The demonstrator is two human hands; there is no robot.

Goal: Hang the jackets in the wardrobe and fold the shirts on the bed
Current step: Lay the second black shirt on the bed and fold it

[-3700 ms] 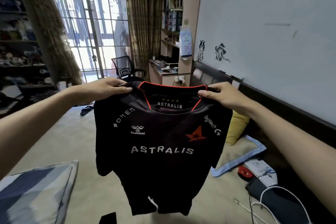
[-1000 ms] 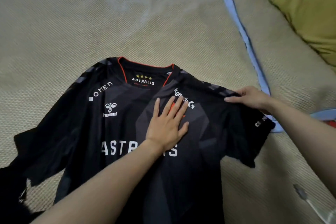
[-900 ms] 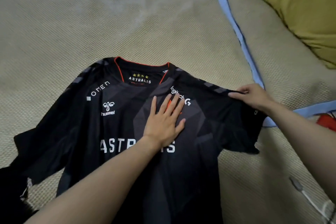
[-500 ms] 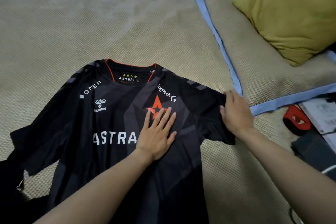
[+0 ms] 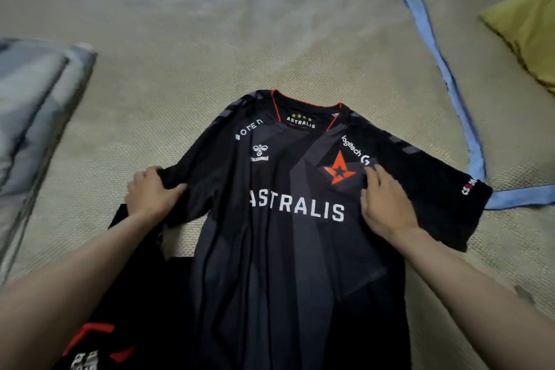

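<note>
On bed (image 5: 210, 39), limp, light shirt (image 5: 294, 234): L hand (image 5: 151, 194) gripped sleeve edge, R hand (image 5: 387, 204) lay flat; best grabbed at shoulder seams.

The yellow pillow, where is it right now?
In the head view the yellow pillow lies at the far right edge, on the blue-edged mat, up and to the right of the black shirt that both hands are touching.
</note>
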